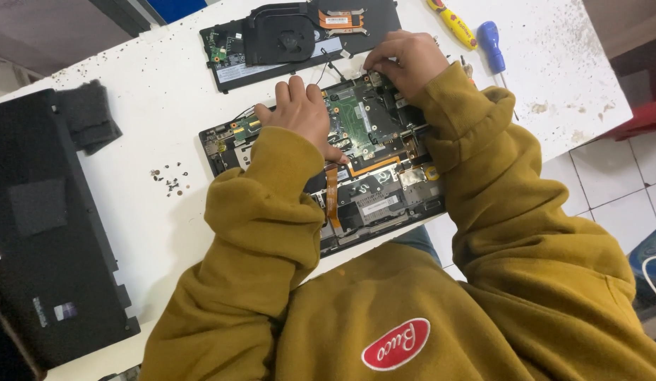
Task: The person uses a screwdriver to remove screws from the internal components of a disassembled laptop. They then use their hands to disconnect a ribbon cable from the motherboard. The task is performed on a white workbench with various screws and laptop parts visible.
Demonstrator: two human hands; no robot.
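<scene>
An opened laptop base (384, 190) lies on the white table (165, 70) with its green circuit board (359, 116) and orange ribbon cables exposed. My left hand (299, 113) rests flat on the left part of the board, fingers together, thumb near the orange cable. My right hand (405, 60) is at the board's far right corner, fingers curled down onto a small part there; what the fingertips pinch is hidden. Both arms wear mustard-yellow sleeves.
A removed black battery and fan assembly (285, 39) lies behind the laptop. A yellow screwdriver (455, 25) and a blue one (491, 44) sit at the back right. Several small screws (169, 180) lie left. A black cover panel (45, 233) and dark foam (88, 116) occupy the left.
</scene>
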